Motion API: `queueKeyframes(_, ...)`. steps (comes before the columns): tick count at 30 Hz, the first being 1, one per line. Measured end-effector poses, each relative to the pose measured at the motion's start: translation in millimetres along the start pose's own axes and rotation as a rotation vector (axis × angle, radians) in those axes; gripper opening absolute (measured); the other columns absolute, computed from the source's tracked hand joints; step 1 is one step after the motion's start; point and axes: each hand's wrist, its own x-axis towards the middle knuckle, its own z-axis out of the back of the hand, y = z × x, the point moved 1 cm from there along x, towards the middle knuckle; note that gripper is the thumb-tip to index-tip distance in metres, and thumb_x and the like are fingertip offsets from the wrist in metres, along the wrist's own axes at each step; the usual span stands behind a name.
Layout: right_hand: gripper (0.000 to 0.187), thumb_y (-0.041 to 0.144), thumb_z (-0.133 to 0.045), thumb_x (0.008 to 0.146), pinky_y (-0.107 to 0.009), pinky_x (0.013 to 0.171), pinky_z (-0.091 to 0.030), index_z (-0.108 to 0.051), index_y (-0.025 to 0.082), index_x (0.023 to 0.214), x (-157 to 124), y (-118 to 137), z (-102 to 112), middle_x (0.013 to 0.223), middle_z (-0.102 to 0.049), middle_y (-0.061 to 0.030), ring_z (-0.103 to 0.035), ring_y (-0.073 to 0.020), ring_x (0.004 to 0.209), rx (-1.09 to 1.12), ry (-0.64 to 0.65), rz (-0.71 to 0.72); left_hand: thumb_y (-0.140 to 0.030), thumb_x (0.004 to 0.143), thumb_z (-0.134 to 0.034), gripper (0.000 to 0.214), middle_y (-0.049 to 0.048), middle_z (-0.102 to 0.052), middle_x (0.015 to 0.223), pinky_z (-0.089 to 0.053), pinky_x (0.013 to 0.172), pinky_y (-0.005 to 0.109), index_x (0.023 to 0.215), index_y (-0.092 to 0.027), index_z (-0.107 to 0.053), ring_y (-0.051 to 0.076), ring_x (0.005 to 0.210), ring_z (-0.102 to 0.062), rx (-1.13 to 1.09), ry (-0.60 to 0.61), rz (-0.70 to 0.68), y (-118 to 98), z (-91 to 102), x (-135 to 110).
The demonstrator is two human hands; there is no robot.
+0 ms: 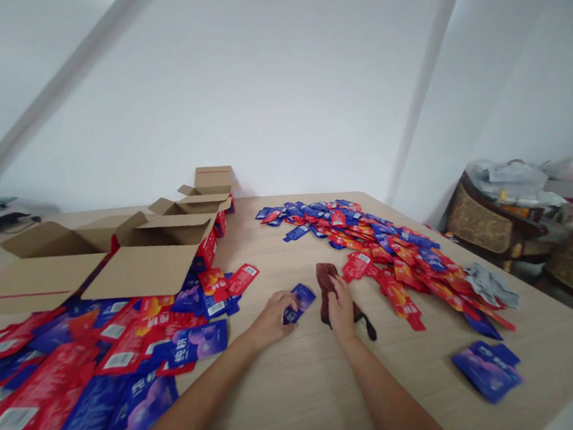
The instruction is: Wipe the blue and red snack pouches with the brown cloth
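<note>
In the middle of the table, my left hand point(275, 318) has its fingers curled round the edges of a small blue packet point(304, 297). Just to its right, my right hand point(341, 308) is closed on a bunched brown cloth point(324, 278), and a dark strap-like end point(371, 329) sticks out beside the wrist. Left of my left forearm lies a heap of red and blue packets point(120, 334). Beyond my right hand spreads another pile of red and blue packets point(379, 243). A separate blue packet point(486, 370) lies near the right edge.
Several open cardboard boxes point(146, 269) stand in a row along the left, flaps spread. A grey cloth point(492, 285) rests on the right end of the far pile. Chairs point(481, 219) loaded with bags stand past the table's right edge. A white wall point(287, 88) rises behind.
</note>
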Motion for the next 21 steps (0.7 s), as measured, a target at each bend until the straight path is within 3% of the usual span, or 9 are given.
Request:
queueKeyframes(2, 0.046, 0.014, -0.036, 0.076, -0.039, 0.100, -0.031, -0.058, 0.020, 0.116, -4.4, 9.8, -0.6, 0.122, -0.053, -0.0070, -0.043, -0.0206, 0.115, -0.123, 0.174, 0.069, -0.024, 0.069, -0.060, 0.044, 0.0090, -0.053, 0.116, -0.033, 0.098, 0.035, 0.111, -0.018, -0.052, 0.023, 0.112, -0.044, 0.117, -0.118, 0.136, -2.7, -0.2, -11.3)
queueKeyframes(5, 0.047, 0.012, -0.040, 0.076, -0.038, 0.097, -0.032, -0.058, 0.025, 0.118, -11.0, 26.9, -0.8, 0.125, -0.053, -0.0041, -0.042, -0.0208, 0.115, -0.296, 0.392, 0.139, -0.031, 0.070, -0.058, 0.044, 0.0128, -0.053, 0.109, -0.032, 0.095, 0.037, 0.110, -0.013, -0.052, 0.027, 0.108, -0.045, 0.262, -0.141, 0.318, -4.7, 1.5, -18.2)
queueKeyframes(10, 0.045, 0.013, -0.042, 0.079, -0.036, 0.094, -0.032, -0.056, 0.025, 0.119, -14.7, 41.9, 1.2, 0.126, -0.052, -0.0042, -0.041, -0.0213, 0.114, -0.430, 0.483, 0.154, -0.034, 0.059, -0.067, 0.040, 0.0115, -0.056, 0.098, -0.037, 0.083, 0.035, 0.091, -0.017, -0.052, 0.030, 0.101, -0.049, 0.183, -0.123, 0.442, -2.6, 5.1, -13.3)
queueKeyframes(14, 0.045, 0.012, -0.041, 0.079, -0.036, 0.094, -0.032, -0.056, 0.022, 0.120, -12.8, 40.9, 4.6, 0.125, -0.052, -0.0056, -0.041, -0.0219, 0.113, -0.411, 0.447, 0.148, -0.026, 0.060, -0.066, 0.038, 0.0030, -0.059, 0.078, -0.040, 0.063, 0.027, 0.090, -0.019, -0.043, 0.019, 0.072, -0.058, -0.152, -0.180, 0.510, 4.6, -4.4, -10.0)
queueKeyframes(17, 0.048, 0.010, -0.039, 0.079, -0.037, 0.097, -0.030, -0.052, 0.020, 0.125, -16.8, 50.3, 6.8, 0.128, -0.048, -0.0068, -0.039, -0.0215, 0.115, -0.366, 0.391, 0.181, -0.025, 0.069, -0.058, 0.034, -0.0061, -0.054, 0.057, -0.033, 0.044, 0.021, 0.096, -0.019, -0.040, 0.010, 0.041, -0.047, -0.553, -0.127, 0.576, 8.6, -16.0, -9.5)
queueKeyframes(21, 0.053, 0.012, -0.040, 0.080, -0.037, 0.099, -0.028, -0.043, 0.023, 0.132, -37.9, 81.3, 1.5, 0.137, -0.040, -0.0044, -0.033, -0.0207, 0.121, -0.302, 0.511, 0.350, -0.021, 0.069, -0.058, 0.025, -0.0043, -0.056, 0.052, -0.030, 0.038, 0.019, 0.092, -0.015, -0.048, 0.009, 0.037, -0.045, -0.924, -0.104, 0.553, 9.1, -22.5, -8.3)
